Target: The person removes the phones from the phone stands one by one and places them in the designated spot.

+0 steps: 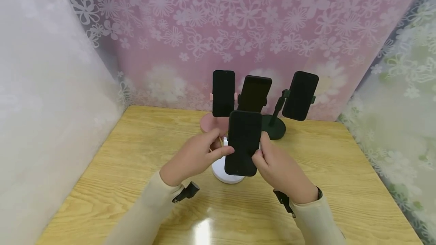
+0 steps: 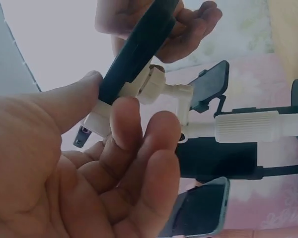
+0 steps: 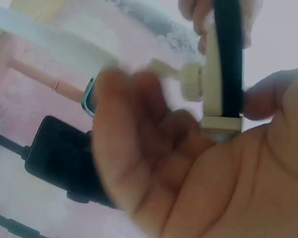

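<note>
Where front phone [image 1: 243,143] overlaps middle phone [image 1: 255,93] | pink base [image 1: 206,123], green base [image 1: 276,129] behind

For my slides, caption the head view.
Left hand and right hand hold a black rectangular phone on a white round-based stand, three dark-screened phones behind.

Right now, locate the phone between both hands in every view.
Head: phone below and slightly right of centre, screen showing.
Left wrist: top, left of centre, slanting, nearly edge-on.
Right wrist: upper right, edge-on, nearly vertical.
Shared landmark: white stand at its back.
</note>
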The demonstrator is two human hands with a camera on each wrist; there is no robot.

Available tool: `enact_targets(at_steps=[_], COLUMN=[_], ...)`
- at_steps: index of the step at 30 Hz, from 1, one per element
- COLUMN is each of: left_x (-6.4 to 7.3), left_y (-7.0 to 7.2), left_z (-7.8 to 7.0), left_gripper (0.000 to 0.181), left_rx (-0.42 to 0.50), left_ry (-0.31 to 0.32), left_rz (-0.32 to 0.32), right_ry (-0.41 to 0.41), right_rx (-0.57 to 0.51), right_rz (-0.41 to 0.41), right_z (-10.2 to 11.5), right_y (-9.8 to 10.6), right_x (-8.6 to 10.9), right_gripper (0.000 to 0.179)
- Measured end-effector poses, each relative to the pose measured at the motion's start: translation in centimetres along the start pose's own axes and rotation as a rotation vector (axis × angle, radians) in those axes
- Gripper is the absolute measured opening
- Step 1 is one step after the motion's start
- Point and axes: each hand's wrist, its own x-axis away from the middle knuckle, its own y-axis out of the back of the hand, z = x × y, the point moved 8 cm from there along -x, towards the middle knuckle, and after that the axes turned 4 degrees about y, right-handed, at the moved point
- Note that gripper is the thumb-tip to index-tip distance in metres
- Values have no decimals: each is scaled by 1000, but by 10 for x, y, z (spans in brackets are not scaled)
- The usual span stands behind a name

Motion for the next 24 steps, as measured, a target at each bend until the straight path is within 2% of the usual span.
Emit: enact_targets(at_steps=[4,5,7,10,15,18,21,24], left_x=[-8,-9,-12,-16,-20,-21,-22,-22], left_y=[0,-1,-2,-7,-15,-19,-22,-24], left_z=[7,9,10,12,15,17,22,24], left_gripper=[32,32,32,28,16,5,6,7], left_rx=[100,128,192,262,314,365,428,473], left_ry=[-17,-30,-64,-123,-181,-188,-180,-172], left_rz=[-18,-24,-25,-24,-18,6,35,52], right_ry=[-8,-2,36,115,228,286,351,395], right_rx=[78,111,174,290,445,530,605,636], right_rz=[-105,-145,-230,-285,-235,-212,-219,-237], right_z=[9,13,26,49,77,85,90,92], right_y=[22,29,42,51,43,37,34,31], right_x=[-2,-3,-5,-10,-28,-39,-49,-56], right_gripper=[63,71,74,73,66,57,44,37])
